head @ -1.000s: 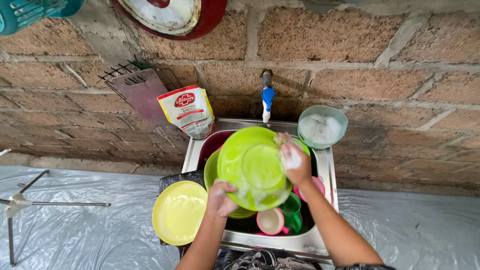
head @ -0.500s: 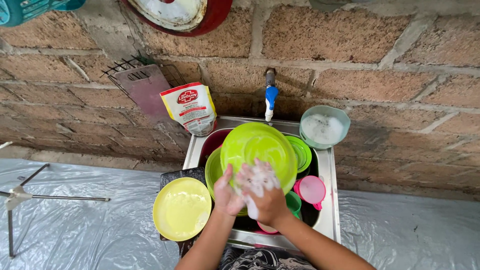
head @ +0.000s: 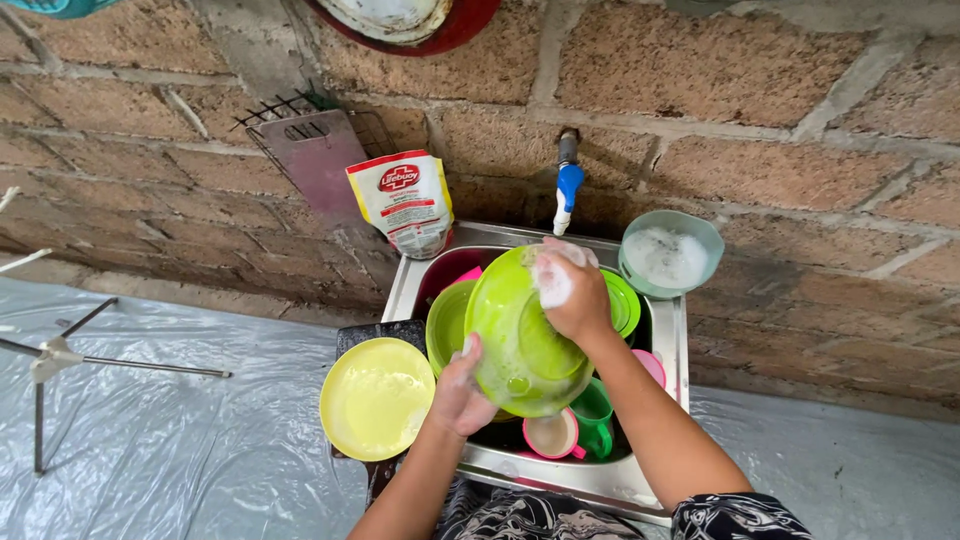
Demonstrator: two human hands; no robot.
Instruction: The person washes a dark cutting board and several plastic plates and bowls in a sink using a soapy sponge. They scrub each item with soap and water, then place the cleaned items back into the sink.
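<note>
Honestly, I worry the tilted green plate point(head: 520, 340), gripped at its lower rim by my soapy left hand point(head: 462, 388) while my right hand point(head: 570, 292) presses a sudsy sponge point(head: 553, 282), could slip into the crowded sink point(head: 660, 470).

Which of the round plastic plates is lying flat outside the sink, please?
The pale yellow plastic plate, flat left of the steel sink; the green plates are in the sink or held.

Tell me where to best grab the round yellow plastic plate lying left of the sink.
Probably the near-left rim of the round yellow plastic plate, coming from the left. It lies flat and face up, so only the thin raised edge offers a pinch, and the left hand and green bowl crowd its right side.
</note>
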